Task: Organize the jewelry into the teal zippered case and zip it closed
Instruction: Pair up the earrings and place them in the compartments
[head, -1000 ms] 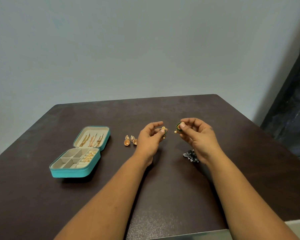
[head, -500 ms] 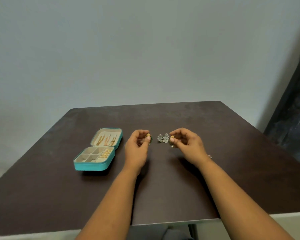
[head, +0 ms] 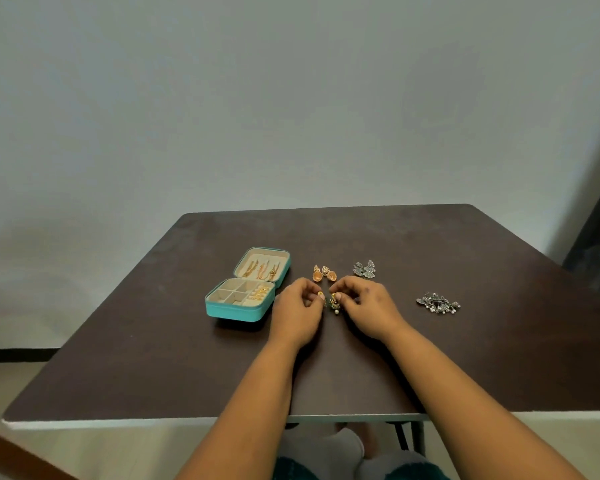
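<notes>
The teal zippered case (head: 234, 310) lies open on the dark table (head: 430, 358), left of my hands. Gold earrings hang in its lid and gold rings fill one compartment. My left hand (head: 297, 311) pinches a small gold and green earring (head: 321, 295). My right hand (head: 368, 308) pinches its matching green and gold earring (head: 335, 302), with a pearl drop hanging below. The two hands nearly touch just above the table. A pair of peach earrings (head: 324, 273) lies just beyond them.
A pair of silver leaf earrings (head: 364, 269) lies behind my right hand. A cluster of dark silver jewelry with white beads (head: 438, 303) sits to the right. The table's near edge runs along the bottom, with my knees below it.
The view pulled back and tilted, so the table looks farther off. My hands came closer together and lower toward the table, each still pinching an earring.
</notes>
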